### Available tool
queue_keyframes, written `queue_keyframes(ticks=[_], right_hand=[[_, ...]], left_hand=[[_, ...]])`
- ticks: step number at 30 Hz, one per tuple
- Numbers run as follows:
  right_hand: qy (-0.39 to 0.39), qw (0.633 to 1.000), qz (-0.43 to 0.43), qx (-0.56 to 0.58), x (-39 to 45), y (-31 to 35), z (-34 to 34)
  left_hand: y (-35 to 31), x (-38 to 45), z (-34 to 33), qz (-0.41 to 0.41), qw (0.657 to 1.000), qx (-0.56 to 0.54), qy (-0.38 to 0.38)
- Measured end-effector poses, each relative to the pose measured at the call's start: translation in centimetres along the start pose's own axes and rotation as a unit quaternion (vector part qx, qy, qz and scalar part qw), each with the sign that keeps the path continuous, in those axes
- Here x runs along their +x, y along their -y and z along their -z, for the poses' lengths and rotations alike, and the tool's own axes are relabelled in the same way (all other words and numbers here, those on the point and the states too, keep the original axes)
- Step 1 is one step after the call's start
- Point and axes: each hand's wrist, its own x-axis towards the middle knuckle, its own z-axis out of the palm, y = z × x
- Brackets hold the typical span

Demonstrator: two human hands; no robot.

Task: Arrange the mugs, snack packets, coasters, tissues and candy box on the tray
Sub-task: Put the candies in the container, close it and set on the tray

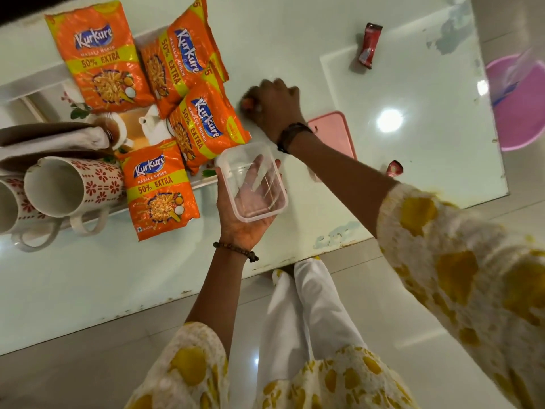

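Note:
My left hand [246, 222] holds a clear, empty plastic candy box [252, 181] from below, just right of the tray. My right hand [275, 106] rests on the table beyond it, fingers closed on a small orange-red candy [247, 103]. The white floral tray [28, 91] at the left carries several orange Kurkure snack packets [103, 59], two white mugs with red flower print [70, 187] lying on their sides, and folded brown and white tissues [50, 141]. A pink lid [334, 132] lies flat under my right wrist. One red candy wrapper [368, 45] lies far right, another [394, 167] near my right forearm.
The glass table [427, 160] ends in a worn edge close to my legs. A pink plastic bowl [520, 104] sits off the table's right side. A small white teapot-like piece [152, 125] stands on the tray between the packets.

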Motion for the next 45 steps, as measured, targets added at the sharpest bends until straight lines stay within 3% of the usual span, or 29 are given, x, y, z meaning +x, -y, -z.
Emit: queue_keyframes(ticks=[3, 6, 10, 14, 17, 20, 24, 28, 30, 33, 35, 37, 39, 41, 45], right_hand=[[-0.007, 0.991, -0.04, 0.13, -3.8, -1.6, 3.0], [-0.001, 0.973, -0.008, 0.229, -8.5, -1.5, 6.3], [0.103, 0.986, 0.033, 0.127, -12.2, -1.5, 7.3], [0.096, 0.993, 0.049, -0.051, -12.4, -2.2, 7.1], [0.061, 0.996, 0.055, -0.028, -12.2, -2.9, 8.1], [-0.037, 0.998, 0.014, 0.056, -11.4, -3.7, 9.7], [-0.156, 0.975, -0.111, 0.115, -7.2, -7.0, 10.9], [-0.139, 0.956, -0.232, 0.111, -1.5, -10.9, 10.3], [-0.125, 0.955, -0.253, 0.093, 0.0, -11.8, 9.3], [-0.129, 0.961, -0.237, 0.057, 0.0, -11.7, 8.6], [-0.155, 0.957, -0.215, 0.12, -1.5, -10.8, 8.9], [-0.18, 0.953, -0.139, 0.201, -4.4, -9.1, 9.4], [-0.121, 0.963, -0.038, 0.239, -7.6, -7.3, 10.0], [-0.022, 0.981, 0.022, 0.19, -10.4, -6.3, 9.8], [0.031, 0.997, 0.045, 0.051, -12.9, -6.5, 8.3]], left_hand=[[0.3, 0.0, -1.0, 0.004, 1.0, 0.012, -0.007], [0.8, 0.5, -1.7, 0.03, 0.998, 0.042, -0.039], [1.5, 1.5, -2.3, 0.063, 0.988, 0.11, -0.092], [2.4, 2.5, -3.7, 0.09, 0.978, 0.17, -0.081], [3.1, 3.2, -4.4, 0.099, 0.981, 0.151, -0.067], [3.6, 3.9, -5.7, 0.105, 0.987, 0.115, -0.028], [3.6, 4.8, -6.9, 0.122, 0.986, 0.113, 0.031], [3.7, 5.6, -7.3, 0.129, 0.982, 0.124, 0.062], [3.7, 5.8, -7.5, 0.12, 0.982, 0.136, 0.062], [3.7, 5.7, -7.3, 0.124, 0.983, 0.129, 0.05], [3.7, 5.6, -7.0, 0.127, 0.984, 0.115, 0.04], [3.8, 5.6, -6.7, 0.124, 0.985, 0.112, 0.043], [3.9, 5.7, -6.6, 0.125, 0.987, 0.1, 0.032], [4.0, 5.6, -6.5, 0.117, 0.988, 0.102, 0.008], [4.2, 5.3, -6.5, 0.102, 0.984, 0.145, 0.001]])
